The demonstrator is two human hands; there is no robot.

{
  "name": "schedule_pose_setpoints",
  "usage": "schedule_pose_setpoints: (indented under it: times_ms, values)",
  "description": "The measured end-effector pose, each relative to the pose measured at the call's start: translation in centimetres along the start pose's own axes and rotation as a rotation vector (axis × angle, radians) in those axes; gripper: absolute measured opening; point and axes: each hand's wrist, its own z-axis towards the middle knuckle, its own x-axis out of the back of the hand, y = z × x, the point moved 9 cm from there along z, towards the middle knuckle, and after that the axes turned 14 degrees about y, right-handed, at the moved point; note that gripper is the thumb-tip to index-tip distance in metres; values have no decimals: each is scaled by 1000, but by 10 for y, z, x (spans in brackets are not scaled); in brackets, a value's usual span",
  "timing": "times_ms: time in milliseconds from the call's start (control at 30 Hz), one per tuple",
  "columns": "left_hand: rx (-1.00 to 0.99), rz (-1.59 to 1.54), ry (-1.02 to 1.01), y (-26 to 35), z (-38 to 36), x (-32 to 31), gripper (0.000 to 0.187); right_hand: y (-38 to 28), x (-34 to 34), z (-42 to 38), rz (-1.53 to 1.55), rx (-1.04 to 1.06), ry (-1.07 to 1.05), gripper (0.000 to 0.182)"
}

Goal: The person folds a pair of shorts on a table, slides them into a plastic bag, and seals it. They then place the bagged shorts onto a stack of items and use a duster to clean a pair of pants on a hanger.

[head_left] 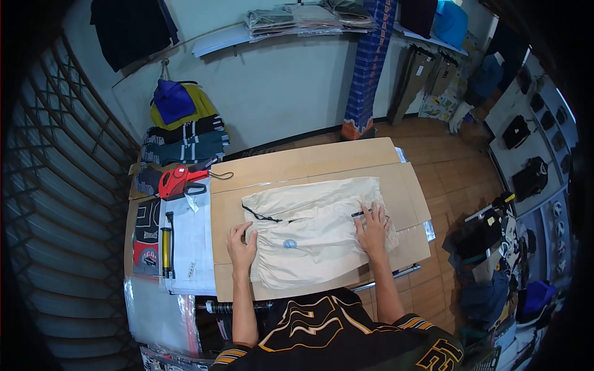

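Observation:
A pair of cream shorts [309,232] lies flat on the cardboard, with its gathered waistband to the left. A black drawstring [263,215] trails from the waistband, and a round blue-grey mark [289,244] shows on the fabric. At the waistband's edge rests my left hand [241,246], thumb and fingers apart. My right hand [372,234] lies on the leg end of the shorts with its fingers spread. Close by those fingers is a small dark strip [359,214] on the cloth.
Cardboard sheets [315,156] cover the table. To the left are a red-and-black handheld tool [179,182], a yellow-and-black hand pump [166,247] and folded clothes [185,148]. Packaged garments [303,21] sit on a wall shelf. More clothes [489,260] are piled at right.

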Motion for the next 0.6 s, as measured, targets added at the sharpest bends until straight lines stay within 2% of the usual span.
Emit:
schedule_pose_setpoints:
  times_ms: [300, 367, 400, 467, 500, 567, 600]
  values:
    - [-13, 27, 27, 0, 2, 2, 28, -1, 2, 8, 40, 14, 8, 52]
    - [-13, 23, 30, -1, 2, 2, 28, 19, 17, 10, 231, -66, 142, 52]
    - [-17, 10, 31, -1, 1, 2, 28, 29, 20, 10, 231, -66, 141, 52]
    - [-24, -8, 26, 0, 1, 1, 29, 65, 42, 12, 141, -150, 303, 56]
    - [-25, -15, 25, 1, 2, 2, 29, 75, 49, 12, 139, -156, 306, 56]
    - [-33, -29, 17, 1, 2, 1, 30, 116, 68, 6, -61, -386, 324, 62]
    - [-28, -32, 17, 0, 3, 1, 30, 134, 68, 9, -62, -391, 332, 62]
